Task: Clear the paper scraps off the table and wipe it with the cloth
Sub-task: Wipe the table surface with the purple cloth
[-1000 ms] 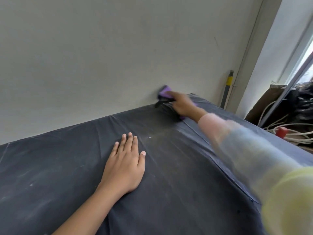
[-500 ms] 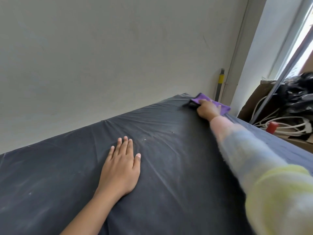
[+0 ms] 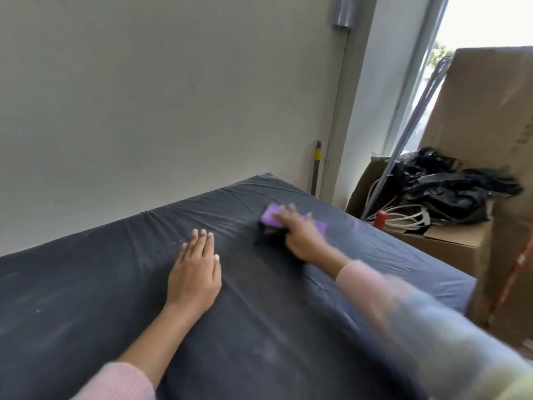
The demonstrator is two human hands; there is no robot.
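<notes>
Cloth [image 3: 272, 219] is purple with a darker bit bunched up at its near edge. In the head view it sits on the tabletop [image 3: 86, 298], over toward the far right corner and a little way in from the wall [image 3: 173, 96]. The right hand [image 3: 300, 235] is right on top of it, fingers laid across the purple part and pressing it down rather than wrapped round it. That arm is pretty blurry, with a fuzzy sleeve [image 3: 403, 313] that goes from pink at the cuff to pale blue and yellowish further up.

The left hand [image 3: 196, 272] is planted flat on the tabletop just left of the cloth, palm down, fingers straight and close together, holding nothing. It's near the cloth but not touching it.

The tabletop itself is covered in a dark wrinkly sheet with faint whitish dusty smears, mostly on the left side and near the front.

Off the right edge there's an open cardboard box [image 3: 450, 249] with black plastic bags [image 3: 450, 186], white cables [image 3: 403, 215] and some small red thing [image 3: 381, 219] in it. A taller carton [image 3: 490, 111] stands behind that. A grey pole [image 3: 316, 166] with a yellow band leans in the corner by the wall.
</notes>
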